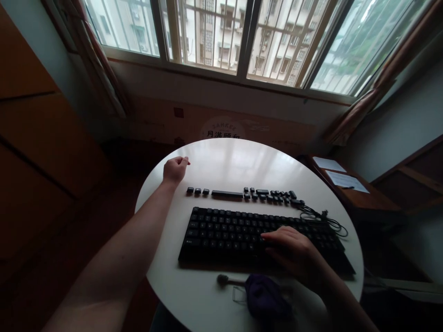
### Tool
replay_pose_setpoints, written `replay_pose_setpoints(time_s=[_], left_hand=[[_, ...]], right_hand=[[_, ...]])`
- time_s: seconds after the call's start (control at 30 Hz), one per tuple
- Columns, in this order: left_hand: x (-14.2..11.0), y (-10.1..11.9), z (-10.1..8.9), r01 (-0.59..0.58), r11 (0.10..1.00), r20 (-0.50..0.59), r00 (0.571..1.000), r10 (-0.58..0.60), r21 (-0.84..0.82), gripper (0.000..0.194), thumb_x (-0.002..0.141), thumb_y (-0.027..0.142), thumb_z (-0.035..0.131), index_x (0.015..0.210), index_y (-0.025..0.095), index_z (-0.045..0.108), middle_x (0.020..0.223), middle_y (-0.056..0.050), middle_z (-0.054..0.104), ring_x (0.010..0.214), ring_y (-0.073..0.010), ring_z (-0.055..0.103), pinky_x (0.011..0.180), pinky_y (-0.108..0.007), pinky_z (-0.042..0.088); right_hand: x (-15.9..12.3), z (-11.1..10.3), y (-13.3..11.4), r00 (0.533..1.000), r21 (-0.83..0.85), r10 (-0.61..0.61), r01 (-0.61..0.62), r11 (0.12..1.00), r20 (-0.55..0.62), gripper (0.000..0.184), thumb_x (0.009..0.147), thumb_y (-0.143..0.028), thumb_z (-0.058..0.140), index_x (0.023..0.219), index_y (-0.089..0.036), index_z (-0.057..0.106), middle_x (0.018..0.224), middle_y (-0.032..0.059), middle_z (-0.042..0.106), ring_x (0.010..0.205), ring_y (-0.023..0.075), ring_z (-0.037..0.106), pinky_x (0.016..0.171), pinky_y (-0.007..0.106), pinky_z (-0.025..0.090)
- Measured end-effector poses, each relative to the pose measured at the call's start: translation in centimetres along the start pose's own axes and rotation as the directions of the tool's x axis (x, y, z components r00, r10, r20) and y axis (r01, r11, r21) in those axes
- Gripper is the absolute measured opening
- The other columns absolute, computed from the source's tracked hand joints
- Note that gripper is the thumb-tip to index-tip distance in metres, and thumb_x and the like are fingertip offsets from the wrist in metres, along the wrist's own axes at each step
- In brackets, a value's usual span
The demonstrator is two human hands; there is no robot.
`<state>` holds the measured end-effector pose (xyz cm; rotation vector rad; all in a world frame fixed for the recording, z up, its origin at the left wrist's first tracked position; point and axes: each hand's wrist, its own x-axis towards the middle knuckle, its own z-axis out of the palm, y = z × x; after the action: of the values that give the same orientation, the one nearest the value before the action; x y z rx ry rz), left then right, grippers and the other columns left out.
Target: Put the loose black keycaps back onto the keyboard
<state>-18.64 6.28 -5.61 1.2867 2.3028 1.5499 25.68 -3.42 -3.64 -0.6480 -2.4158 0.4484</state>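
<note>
My left hand [175, 169] is a closed fist on or just above the far left of the white round table [221, 161]. A tiny reddish spot shows at its fingertips; what it holds, if anything, is unclear. My right hand [292, 246] is over the middle right of a black keyboard [224, 230], its index finger and thumb apart, the fingertips at the keys. The keyboard's bottom row looks dark and bare of caps. Behind it lie loose black keycaps [273, 198] in rows, among them a long spacebar cap [227, 194].
In front of the keyboard lie a round-headed brush [223, 279], a thin wire piece [238, 295] and a dark purple bundle [265, 295]. A coiled black cable [325, 219] rests at the keyboard's right. Papers [346, 180] and a pen lie on a wooden surface at right.
</note>
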Motion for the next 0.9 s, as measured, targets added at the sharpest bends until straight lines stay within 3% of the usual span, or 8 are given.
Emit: replay_pose_setpoints(time_s=[0.13, 0.23, 0.4, 0.9], left_hand=[[0.3, -0.2, 0.1, 0.007, 1.000, -0.013, 1.000, -0.007, 0.004, 0.035, 0.084, 0.045, 0.054, 0.074, 0.019, 0.075, 0.057, -0.001, 0.060, 0.068, -0.0217, 0.058, 0.068, -0.031, 0.041], [0.3, -0.3, 0.2, 0.006, 1.000, -0.014, 1.000, -0.006, 0.004, 0.035, 0.084, 0.045, 0.055, 0.074, 0.019, 0.075, 0.057, -0.001, 0.060, 0.069, -0.0218, 0.059, 0.068, -0.031, 0.041], [0.3, -0.2, 0.3, 0.003, 1.000, 0.000, 1.000, -0.003, 0.003, 0.035, 0.083, 0.046, 0.055, 0.072, 0.019, 0.075, 0.053, 0.000, 0.056, 0.063, -0.0208, 0.056, 0.064, -0.032, 0.039], [0.1, 0.0, -0.1, -0.009, 1.000, 0.002, 1.000, 0.009, -0.028, 0.037, 0.082, 0.049, 0.053, 0.073, 0.020, 0.074, 0.057, -0.002, 0.060, 0.067, -0.0227, 0.058, 0.068, -0.032, 0.042]], right_hand=[[0.2, 0.2, 0.3, 1.000, -0.061, -0.013, 0.014, 0.998, 0.013, 0.018, 0.091, -0.022, 0.066, 0.109, -0.024, 0.070, 0.093, 0.0062, 0.073, 0.096, 0.0228, 0.065, 0.081, 0.036, 0.057], [0.5, 0.4, 0.0, 0.995, -0.060, -0.086, 0.089, 0.994, 0.052, 0.012, 0.093, -0.021, 0.065, 0.102, -0.025, 0.070, 0.093, 0.0037, 0.076, 0.094, 0.0214, 0.065, 0.085, 0.037, 0.053], [1.1, 0.7, -0.6, 0.984, -0.064, -0.177, 0.177, 0.982, 0.002, 0.006, 0.093, -0.020, 0.067, 0.095, -0.024, 0.071, 0.092, 0.0009, 0.078, 0.087, 0.0184, 0.064, 0.085, 0.037, 0.049], [1.2, 0.9, -1.7, 0.991, -0.145, -0.132, 0.127, 0.981, -0.028, 0.008, 0.091, -0.018, 0.068, 0.088, -0.025, 0.071, 0.094, -0.0011, 0.076, 0.096, 0.0206, 0.062, 0.092, 0.042, 0.044]])
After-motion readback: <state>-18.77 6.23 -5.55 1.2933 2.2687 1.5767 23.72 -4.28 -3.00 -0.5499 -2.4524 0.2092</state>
